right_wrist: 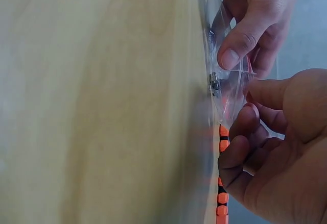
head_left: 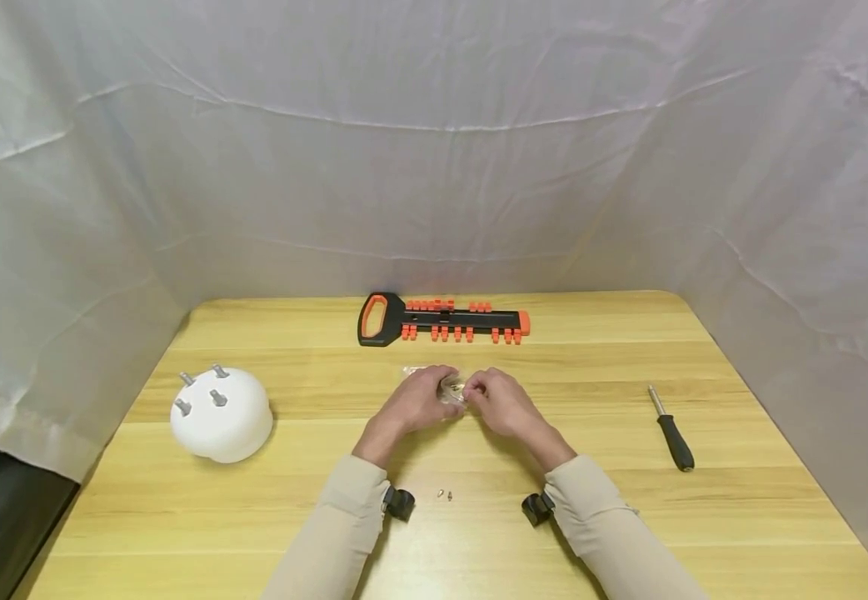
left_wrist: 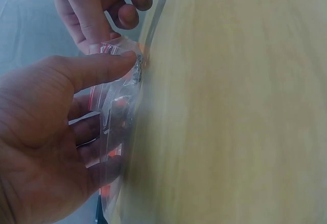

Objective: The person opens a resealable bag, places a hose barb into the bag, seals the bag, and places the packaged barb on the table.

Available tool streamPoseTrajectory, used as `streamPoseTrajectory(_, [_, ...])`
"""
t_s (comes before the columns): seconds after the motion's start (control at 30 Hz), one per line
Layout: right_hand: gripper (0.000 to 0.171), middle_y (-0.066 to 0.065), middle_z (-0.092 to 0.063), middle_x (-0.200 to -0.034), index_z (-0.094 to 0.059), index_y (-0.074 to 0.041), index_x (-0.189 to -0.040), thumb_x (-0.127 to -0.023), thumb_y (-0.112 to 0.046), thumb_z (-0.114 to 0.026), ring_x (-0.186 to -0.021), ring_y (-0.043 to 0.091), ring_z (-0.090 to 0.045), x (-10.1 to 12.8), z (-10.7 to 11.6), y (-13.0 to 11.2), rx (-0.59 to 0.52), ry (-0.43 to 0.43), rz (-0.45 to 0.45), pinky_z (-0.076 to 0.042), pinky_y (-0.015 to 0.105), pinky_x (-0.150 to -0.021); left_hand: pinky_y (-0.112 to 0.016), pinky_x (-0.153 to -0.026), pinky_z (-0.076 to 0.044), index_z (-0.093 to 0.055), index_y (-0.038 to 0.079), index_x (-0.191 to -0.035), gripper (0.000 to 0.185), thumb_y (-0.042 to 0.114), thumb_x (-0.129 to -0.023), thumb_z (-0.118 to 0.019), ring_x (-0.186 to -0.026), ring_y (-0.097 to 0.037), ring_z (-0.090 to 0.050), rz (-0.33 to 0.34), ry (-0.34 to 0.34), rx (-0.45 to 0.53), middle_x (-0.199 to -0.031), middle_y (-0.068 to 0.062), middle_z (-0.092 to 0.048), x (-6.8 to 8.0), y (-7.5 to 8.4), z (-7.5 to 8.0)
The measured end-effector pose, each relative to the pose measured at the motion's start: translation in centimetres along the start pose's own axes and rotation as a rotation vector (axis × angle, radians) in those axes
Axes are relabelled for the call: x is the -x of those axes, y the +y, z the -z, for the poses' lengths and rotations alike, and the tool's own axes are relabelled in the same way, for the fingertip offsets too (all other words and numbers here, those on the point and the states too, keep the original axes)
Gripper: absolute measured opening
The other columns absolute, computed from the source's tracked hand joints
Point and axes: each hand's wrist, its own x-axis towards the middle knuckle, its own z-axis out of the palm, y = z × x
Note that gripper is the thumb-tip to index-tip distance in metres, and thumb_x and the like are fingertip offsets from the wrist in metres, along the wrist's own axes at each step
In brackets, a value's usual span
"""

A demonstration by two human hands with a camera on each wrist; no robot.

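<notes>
A clear zip bag [left_wrist: 115, 99] with a red line along its seal hangs between my two hands, close over the table. My left hand [head_left: 426, 397] grips it, thumb on one face and fingers behind. With thumb and forefinger, my right hand [head_left: 501, 403] pinches the bag's edge near the seal, the other fingers curled beside it. Small metal pieces [right_wrist: 214, 82] show through the plastic, below the left thumb in the right wrist view. Nearer the front, between my forearms, two tiny metal parts [head_left: 449, 496] lie on the wooden table [head_left: 479, 550].
Behind my hands lies a black rack with orange clips [head_left: 479, 319] and a looped handle. A rounded white object [head_left: 231, 425] with several grey posts stands at the left. At the right lies a black-handled screwdriver [head_left: 675, 442]. Pale cloth [head_left: 434, 183] encloses the back and sides.
</notes>
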Motion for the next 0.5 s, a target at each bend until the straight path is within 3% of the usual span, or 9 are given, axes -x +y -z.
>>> streamPoseTrajectory(0.3, [0.009, 0.000, -0.059, -0.091, -0.067, -0.017, -0.097, -0.097, -0.020, -0.058, -0.078, 0.015, -0.052, 1.3, 0.6, -0.1, -0.004, 0.016, -0.013, -0.044, 0.028, -0.068, -0.041, -0.106, -0.045, -0.051, 0.014, -0.139, 0.068, 0.034, -0.080, -0.078, -0.123, -0.026, -0.055, -0.006, 0.000, -0.011, -0.136, -0.007, -0.058, -0.1, 0.0, 0.0])
streamPoseTrajectory(0.5, [0.007, -0.003, -0.059, -0.090, -0.067, -0.018, -0.097, -0.095, -0.019, -0.061, -0.079, 0.013, -0.053, 2.6, 0.9, -0.2, -0.025, -0.003, 0.042, -0.047, 0.026, -0.069, -0.040, -0.106, -0.044, -0.052, 0.014, -0.138, 0.067, 0.031, -0.080, -0.078, -0.123, -0.026, -0.056, -0.010, 0.006, -0.010, -0.135, -0.007, -0.059, 0.0, 0.0, 0.1])
